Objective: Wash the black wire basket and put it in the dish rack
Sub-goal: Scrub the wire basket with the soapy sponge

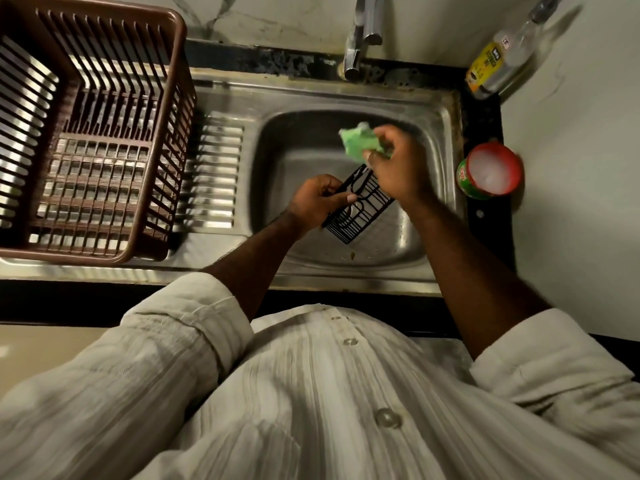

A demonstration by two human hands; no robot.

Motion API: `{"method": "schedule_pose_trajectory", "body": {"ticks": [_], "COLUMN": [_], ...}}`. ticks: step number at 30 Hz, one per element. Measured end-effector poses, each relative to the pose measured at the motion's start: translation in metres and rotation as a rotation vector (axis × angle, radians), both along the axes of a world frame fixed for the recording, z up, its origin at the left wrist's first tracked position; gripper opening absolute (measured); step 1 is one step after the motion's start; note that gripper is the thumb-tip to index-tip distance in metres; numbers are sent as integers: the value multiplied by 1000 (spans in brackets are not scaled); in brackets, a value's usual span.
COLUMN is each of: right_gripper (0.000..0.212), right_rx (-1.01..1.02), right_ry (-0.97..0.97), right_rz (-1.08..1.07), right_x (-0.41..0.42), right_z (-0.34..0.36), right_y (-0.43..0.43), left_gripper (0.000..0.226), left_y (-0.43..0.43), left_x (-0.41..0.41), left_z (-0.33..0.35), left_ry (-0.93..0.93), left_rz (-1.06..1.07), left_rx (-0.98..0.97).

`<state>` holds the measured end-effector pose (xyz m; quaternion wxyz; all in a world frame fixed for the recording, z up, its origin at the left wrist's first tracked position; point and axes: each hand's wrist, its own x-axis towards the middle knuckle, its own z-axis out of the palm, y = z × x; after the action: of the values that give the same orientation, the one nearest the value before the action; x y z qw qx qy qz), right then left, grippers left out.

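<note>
- Black wire basket (360,207), small and rectangular with thin parallel bars, hangs tilted over the steel sink (308,157) between our hands.
- Our left hand (318,199) grips its near-left edge, fingers curled round the wires.
- Our right hand (398,168) pinches a green scrubber (356,142) just above the basket's far end.
- Left of our left hand, well apart, stands the brown dish rack (104,71).
- Right of our right hand sits a red tub (491,171).
</note>
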<state>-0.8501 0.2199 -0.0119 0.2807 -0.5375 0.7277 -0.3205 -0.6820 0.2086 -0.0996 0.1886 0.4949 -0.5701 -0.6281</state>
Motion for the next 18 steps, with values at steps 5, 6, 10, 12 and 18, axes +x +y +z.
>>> {"method": "schedule_pose_trajectory", "body": {"ticks": [5, 6, 10, 12, 18], "right_gripper": [38, 40, 42, 41, 33], "right_rx": [88, 116, 130, 114, 34], "right_ry": [-108, -125, -178, -90, 268], "right_rz": [-71, -33, 78, 132, 34], "right_x": [-1, 2, 14, 15, -12], "right_z": [-4, -9, -20, -18, -11], "right_y": [-3, 1, 16, 14, -15], "left_gripper": [46, 45, 36, 25, 30], "left_y": [-4, -5, -7, -9, -12], "left_x": [1, 1, -1, 0, 0], "left_z": [5, 5, 7, 9, 9], "left_ry": [-28, -25, -7, 2, -83], "left_rz": [-11, -2, -10, -10, -59], "left_rx": [-50, -49, -52, -45, -81]}}
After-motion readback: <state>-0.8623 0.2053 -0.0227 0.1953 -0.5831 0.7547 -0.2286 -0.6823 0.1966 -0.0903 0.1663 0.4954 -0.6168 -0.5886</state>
